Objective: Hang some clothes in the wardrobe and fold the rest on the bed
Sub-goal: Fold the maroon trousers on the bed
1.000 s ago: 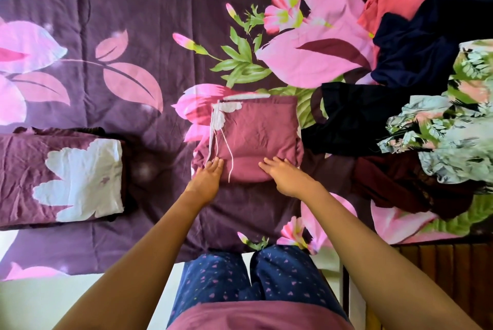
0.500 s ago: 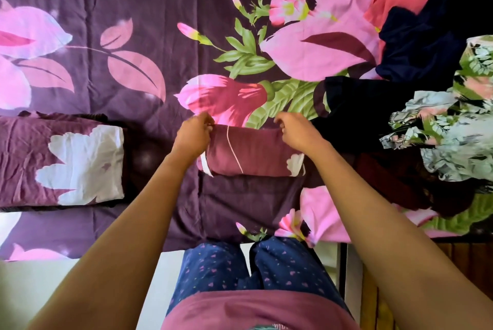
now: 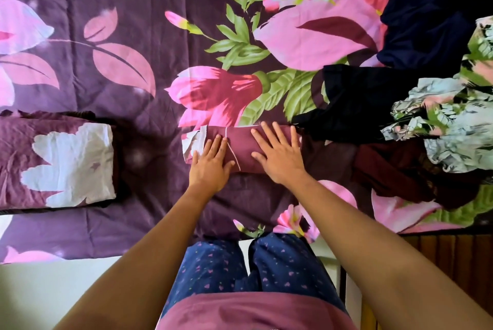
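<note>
We see both hands lying flat on folded maroon cloth, middle of bed.
Left hand: fingers straight, a bit apart, pressing cloth's left part, touching white string. Holds nothing.
Right hand: fingers straight, spread wide, pressing cloth's right part. Holds nothing.
White patch sticks out at cloth's 9 o'clock end.
Folded purple-and-white pile at 9 o'clock, well apart.
Messy clothes heap at 2 to 3 o'clock; black piece reaches cloth's right end.
Flowery purple sheet under everything.
</note>
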A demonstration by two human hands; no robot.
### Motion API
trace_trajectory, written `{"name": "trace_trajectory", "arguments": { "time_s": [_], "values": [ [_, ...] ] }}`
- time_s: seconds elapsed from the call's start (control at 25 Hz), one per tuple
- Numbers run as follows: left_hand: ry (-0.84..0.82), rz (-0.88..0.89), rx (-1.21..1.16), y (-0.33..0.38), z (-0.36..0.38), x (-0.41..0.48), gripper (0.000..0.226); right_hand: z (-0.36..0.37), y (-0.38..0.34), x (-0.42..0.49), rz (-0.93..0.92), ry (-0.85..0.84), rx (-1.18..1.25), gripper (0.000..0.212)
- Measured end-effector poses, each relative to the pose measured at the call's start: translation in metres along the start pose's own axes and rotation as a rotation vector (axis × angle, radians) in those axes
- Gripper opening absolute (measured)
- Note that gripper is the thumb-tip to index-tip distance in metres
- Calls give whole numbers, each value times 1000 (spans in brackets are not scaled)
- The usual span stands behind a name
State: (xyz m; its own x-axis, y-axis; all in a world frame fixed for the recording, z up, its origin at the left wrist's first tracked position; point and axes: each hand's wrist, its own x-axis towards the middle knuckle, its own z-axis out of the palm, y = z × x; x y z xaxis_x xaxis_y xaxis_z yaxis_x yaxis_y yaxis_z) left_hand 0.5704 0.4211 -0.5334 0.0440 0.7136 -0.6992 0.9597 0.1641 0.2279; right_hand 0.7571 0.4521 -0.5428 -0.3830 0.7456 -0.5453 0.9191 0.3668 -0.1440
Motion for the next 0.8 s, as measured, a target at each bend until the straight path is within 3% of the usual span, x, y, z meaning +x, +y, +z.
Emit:
{"name": "trace_trajectory", "arguments": {
  "time_s": [0.12, 0.2, 0.28, 0.32, 0.4, 0.48, 0.52, 0.68, 0.8],
  "values": [
    [99, -68, -138, 8, -4, 5, 61, -15, 5, 22, -7, -185, 27, 60],
    [349, -177, -435, 18, -1, -3, 51, -22, 6, 31, -10, -257, 16, 63],
    [558, -514, -768, 34, 3, -19, 44, -26, 8, 35, -23, -291, 12, 68],
    [571, -758, -966, 39, 5, -25, 46, -27, 8, 36, -30, -278, 6, 71],
    [360, -1100, -1495, 45, 10, -28, 42, -31, 4, 37, -35, -228, -5, 79],
    [51, -1059, -1976, 47, 14, -25, 40, -35, 0, 39, -40, -214, 2, 88],
    [8, -1005, -2065, 46, 16, -23, 45, -37, -1, 40, -38, -232, 32, 91],
    [32, -870, -2120, 41, 14, -23, 45, -45, -3, 30, 52, -377, 377, 91],
    [37, -824, -2134, 23, 1, -33, 34, -51, -19, 17, 51, -344, 664, 73]
  ]
}}
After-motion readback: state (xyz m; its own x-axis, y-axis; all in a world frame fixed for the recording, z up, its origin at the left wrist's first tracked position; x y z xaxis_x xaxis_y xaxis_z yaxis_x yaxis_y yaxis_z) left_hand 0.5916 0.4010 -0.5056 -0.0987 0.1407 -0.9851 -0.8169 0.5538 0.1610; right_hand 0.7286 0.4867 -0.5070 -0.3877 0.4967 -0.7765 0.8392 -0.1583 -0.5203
